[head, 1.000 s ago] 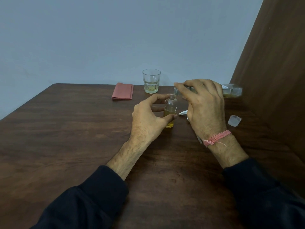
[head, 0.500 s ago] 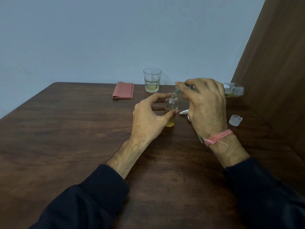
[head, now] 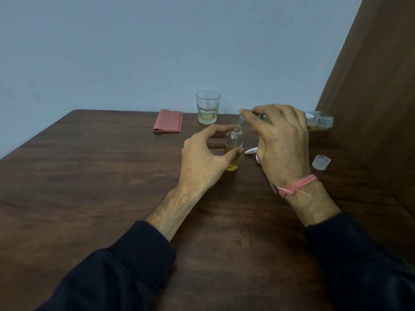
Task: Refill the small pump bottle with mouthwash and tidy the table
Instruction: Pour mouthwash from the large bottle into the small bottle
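A small clear bottle point(head: 234, 142) stands upright on the table, its pump off, with yellow liquid in its lower half. My left hand point(head: 203, 159) grips it, thumb in front and fingers behind. My right hand point(head: 280, 140) holds a larger clear mouthwash bottle point(head: 318, 121) tipped on its side, its mouth at the small bottle's neck. A white pump head point(head: 251, 151) lies on the table behind my right hand, mostly hidden. A translucent cap point(head: 321, 162) sits to the right.
A drinking glass point(head: 207, 107) with a little yellowish liquid stands at the back edge. A folded pink cloth point(head: 168, 123) lies to its left. A brown wooden panel point(head: 377, 86) rises along the right side of the dark wooden table point(head: 89, 176).
The yellow liquid in the small bottle stands slightly higher. Both hands hold almost the same pose; the view has shifted a little.
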